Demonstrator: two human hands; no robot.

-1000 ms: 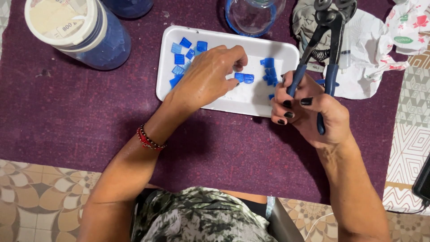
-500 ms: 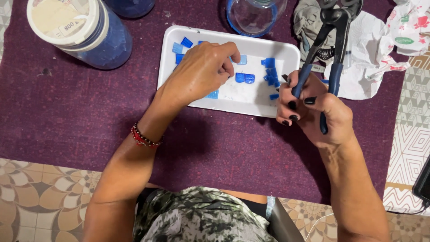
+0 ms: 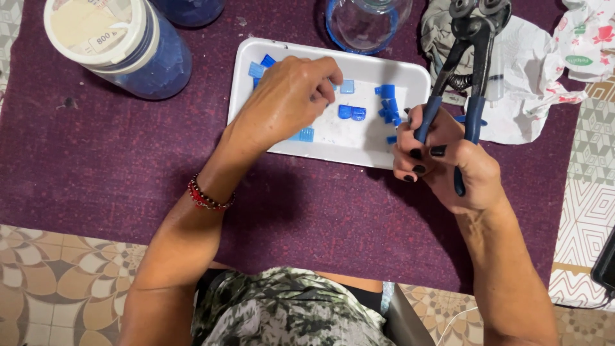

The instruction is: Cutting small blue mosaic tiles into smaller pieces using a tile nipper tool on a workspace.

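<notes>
Small blue tile pieces are scattered in a white tray on the purple-covered bench; the left hand is laid over the tray's left half, fingers curled together over the pieces, though whether one is pinched cannot be told. Blue-handled nippers are clamped in the right hand just right of the tray. A lidded blue jar, a glass jar and crumpled cloth are placed behind.
</notes>
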